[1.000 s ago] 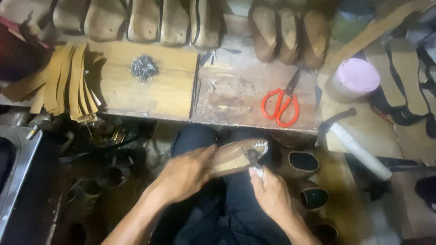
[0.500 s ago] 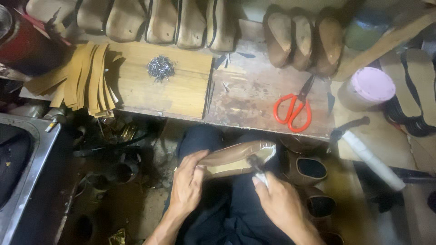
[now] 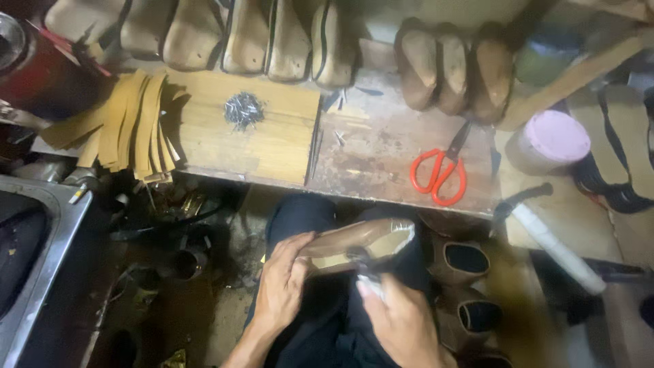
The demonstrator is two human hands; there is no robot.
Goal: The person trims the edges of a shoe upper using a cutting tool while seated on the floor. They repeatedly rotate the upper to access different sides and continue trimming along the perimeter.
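A tan shoe upper on its last (image 3: 371, 240) lies across my lap, sole side up and toe to the right. My left hand (image 3: 283, 283) grips its heel end from the left. My right hand (image 3: 402, 320) is closed around a small dark-headed tool (image 3: 366, 269) whose tip touches the shoe's underside near the middle. My legs in dark trousers are under the shoe.
A low wooden bench (image 3: 272, 143) in front carries a pile of small nails (image 3: 243, 109), tan leather strips (image 3: 129, 123) and red-handled scissors (image 3: 439, 174). Shoe soles (image 3: 272, 37) line the back. A pink-lidded tub (image 3: 548, 140) and white roll (image 3: 555, 249) sit right; finished shoes (image 3: 466, 262) stand by my knee.
The view has shifted a little. My left hand has slid along the shoe toward its heel end. My right hand keeps the tool against the sole.
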